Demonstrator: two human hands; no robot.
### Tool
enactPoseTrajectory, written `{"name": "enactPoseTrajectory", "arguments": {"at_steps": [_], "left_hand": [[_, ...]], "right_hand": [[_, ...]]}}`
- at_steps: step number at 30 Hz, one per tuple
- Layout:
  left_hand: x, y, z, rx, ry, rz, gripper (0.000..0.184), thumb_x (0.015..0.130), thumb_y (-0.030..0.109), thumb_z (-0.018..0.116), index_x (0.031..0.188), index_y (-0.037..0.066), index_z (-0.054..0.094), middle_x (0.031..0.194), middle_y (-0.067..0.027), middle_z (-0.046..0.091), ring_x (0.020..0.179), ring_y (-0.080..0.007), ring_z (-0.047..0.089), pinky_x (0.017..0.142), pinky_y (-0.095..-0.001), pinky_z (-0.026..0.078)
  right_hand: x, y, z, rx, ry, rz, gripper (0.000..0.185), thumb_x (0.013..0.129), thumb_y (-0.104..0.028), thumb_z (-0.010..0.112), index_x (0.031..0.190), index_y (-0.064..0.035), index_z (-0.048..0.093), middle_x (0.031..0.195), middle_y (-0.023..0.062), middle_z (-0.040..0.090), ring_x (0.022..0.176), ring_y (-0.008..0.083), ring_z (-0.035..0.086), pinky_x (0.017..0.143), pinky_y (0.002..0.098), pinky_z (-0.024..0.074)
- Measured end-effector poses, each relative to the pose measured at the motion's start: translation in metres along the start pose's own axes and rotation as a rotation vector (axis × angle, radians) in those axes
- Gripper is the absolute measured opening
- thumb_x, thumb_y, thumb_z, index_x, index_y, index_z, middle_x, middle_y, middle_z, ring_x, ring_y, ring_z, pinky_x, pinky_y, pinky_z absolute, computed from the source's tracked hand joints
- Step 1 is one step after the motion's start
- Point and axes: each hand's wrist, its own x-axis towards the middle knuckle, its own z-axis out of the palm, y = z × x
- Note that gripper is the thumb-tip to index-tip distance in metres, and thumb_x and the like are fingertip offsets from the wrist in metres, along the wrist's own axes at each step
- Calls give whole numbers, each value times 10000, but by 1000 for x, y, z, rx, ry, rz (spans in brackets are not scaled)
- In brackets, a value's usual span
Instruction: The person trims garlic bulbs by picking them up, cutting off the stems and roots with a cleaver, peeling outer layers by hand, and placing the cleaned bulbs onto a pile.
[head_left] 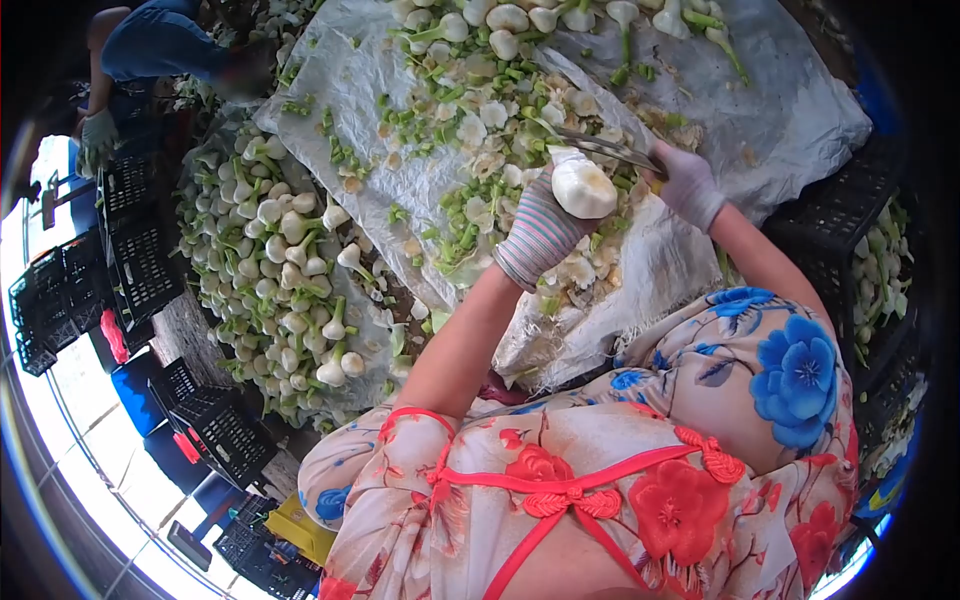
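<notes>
My left hand point(545, 222), in a striped knit glove, is closed around a large white garlic bulb point(583, 190), its cut root end facing me. My right hand point(686, 182), in a pale glove, grips metal shears point(612, 148); their handles are mostly hidden in the palm. The blades reach left, just above the bulb, close to its stem side. Below both hands, green stem pieces and papery skins point(490, 130) litter a white plastic sheet point(385, 215).
Garlic bulbs with green stems form a large pile point(290, 270) on the left; more bulbs point(505, 20) lie at the top. Black crates point(145, 265) stand far left and others point(825, 200) right. Another person's gloved hand point(98, 135) is at upper left.
</notes>
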Motion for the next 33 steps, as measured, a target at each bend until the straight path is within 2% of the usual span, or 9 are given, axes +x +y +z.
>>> {"name": "enactPoseTrajectory", "arguments": {"at_steps": [5, 7, 11, 15, 20, 23, 25, 29, 33], "left_hand": [[12, 15, -24, 33, 118, -102, 338, 794, 268, 637, 1022, 47, 520, 919, -78, 623, 858, -219, 604, 764, -288, 499], [15, 10, -30, -755, 95, -400, 299, 840, 271, 578, 1027, 51, 501, 982, -81, 589, 866, -207, 569, 707, -318, 511], [23, 32, -8, -1166, 198, -437, 601, 802, 617, 430, 899, 45, 585, 867, -109, 607, 760, -219, 573, 694, -342, 499], [19, 21, 2, -1297, 142, -360, 516, 828, 548, 465, 837, 34, 511, 882, -145, 591, 777, -271, 574, 743, -388, 499], [19, 49, 14, -1531, 578, -546, 282, 843, 387, 517, 867, 109, 483, 773, -66, 560, 736, -224, 548, 690, -388, 485], [15, 47, 5, -1196, 727, -707, 268, 798, 384, 546, 831, 122, 504, 764, -32, 563, 705, -190, 537, 611, -330, 437], [-5, 38, -52, -1340, 244, -51, 275, 821, 388, 512, 798, 114, 513, 731, -41, 556, 679, -197, 534, 635, -346, 437], [-25, 130, -149, -936, 861, 673, 359, 832, 469, 505, 912, 120, 520, 881, -31, 566, 746, -157, 525, 700, -318, 439], [44, 99, -171, -575, 1003, 323, 285, 826, 361, 534, 1002, 137, 539, 862, -7, 554, 741, -135, 520, 668, -291, 408]], "right_hand": [[-10, -8, 6, 582, 75, 269, 176, 794, -117, 620, 905, -29, 514, 760, 83, 594, 693, 118, 561, 644, 269, 463], [-15, -30, -7, 609, 142, -28, 186, 768, -99, 635, 901, -37, 520, 756, 74, 591, 684, 125, 563, 642, 264, 465], [-8, -62, -27, 133, 118, -419, 341, 583, -56, 666, 897, -59, 531, 735, 107, 569, 682, 286, 578, 614, 353, 471], [8, -61, -23, 67, 188, -431, 390, 550, -96, 671, 912, -65, 528, 739, 113, 557, 685, 320, 560, 603, 395, 453], [13, -45, -12, 40, 187, -424, 370, 598, -134, 673, 931, -69, 525, 769, 123, 576, 711, 330, 571, 621, 397, 461], [13, 12, 15, 47, 208, 116, 253, 730, -178, 632, 936, -74, 527, 794, 134, 604, 739, 337, 586, 632, 396, 463], [7, 25, 13, 53, 189, 239, 223, 770, -198, 615, 933, -75, 527, 801, 137, 612, 748, 336, 591, 635, 394, 464], [-2, 21, 15, 61, 171, 256, 217, 778, -209, 626, 895, -59, 523, 785, 140, 621, 743, 317, 604, 644, 374, 465], [11, 17, 13, 220, 186, 242, 220, 769, -186, 650, 874, -46, 517, 742, 152, 595, 650, 265, 580, 615, 327, 452]]}}
